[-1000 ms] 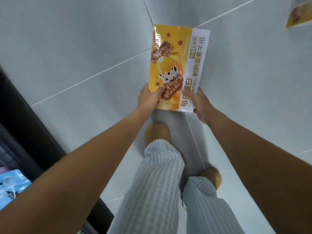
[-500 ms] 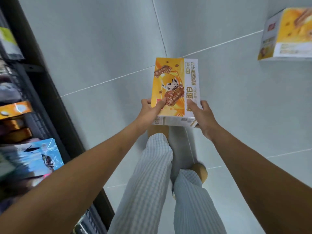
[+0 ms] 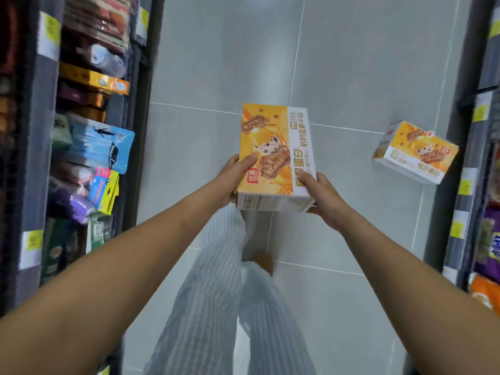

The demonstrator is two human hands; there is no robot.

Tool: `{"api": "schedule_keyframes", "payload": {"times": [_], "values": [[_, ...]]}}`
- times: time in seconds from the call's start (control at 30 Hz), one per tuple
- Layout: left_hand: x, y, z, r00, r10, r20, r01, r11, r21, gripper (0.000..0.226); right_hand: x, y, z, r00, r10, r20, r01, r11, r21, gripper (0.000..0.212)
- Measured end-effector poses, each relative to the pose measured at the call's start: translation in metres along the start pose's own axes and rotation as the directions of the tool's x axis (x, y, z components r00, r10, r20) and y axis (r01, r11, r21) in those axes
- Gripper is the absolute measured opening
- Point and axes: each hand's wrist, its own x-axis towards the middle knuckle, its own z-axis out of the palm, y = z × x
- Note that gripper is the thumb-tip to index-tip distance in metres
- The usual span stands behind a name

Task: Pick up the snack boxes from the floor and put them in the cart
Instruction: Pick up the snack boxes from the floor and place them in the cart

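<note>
A: Item one?

B: Flat rectangular orange-and-white cardboard snack box (image 3: 274, 155), printed face up, raised clear of the pale grey tiled floor (image 3: 216, 77). Left hand (image 3: 234, 175) clasps its near left edge, thumb over the printed face; right hand (image 3: 320, 192) clasps the near right corner, fingers beneath. Both hands are closed on the box.

A: Why two hands?

B: Judged: the box is wide, and a hold at both near corners keeps it level for carrying.

A: Item two?

B: A second orange-and-white cardboard snack box (image 3: 415, 152), lying tilted on the floor, close to the dark shelf unit on the right (image 3: 460, 109), well apart from the held box. Not yet collected.

A: Other stock?

B: Dark shelving on the left (image 3: 140, 109), holding a blue foil packet (image 3: 108, 142) and assorted bags; not part of the job.

A: The cart?

B: Not in view. Judged: the held box awaits delivery there; one box remains to be lifted.
</note>
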Motion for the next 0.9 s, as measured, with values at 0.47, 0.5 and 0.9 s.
{"api": "schedule_keyframes", "payload": {"times": [0.47, 0.5, 0.9], "values": [[-0.216, -0.134, -0.011, 0.993, 0.1, -0.06, -0.113, 0.951, -0.287, 0.075, -0.166, 0.041, 0.052, 0.976, -0.052, 0.211, 0.089, 0.982, -0.166, 0.028], [-0.228, -0.15, -0.012, 0.993, 0.104, -0.062, -0.118, 0.941, -0.318, 0.07, -0.179, 0.05, 0.059, 0.978, -0.053, 0.203, 0.092, 0.978, -0.189, 0.027], [-0.411, -0.364, 0.009, 0.97, 0.127, -0.207, -0.219, 0.823, -0.524, 0.05, -0.346, 0.247, 0.107, 0.965, -0.107, 0.241, 0.177, 0.939, -0.296, 0.027]]}}
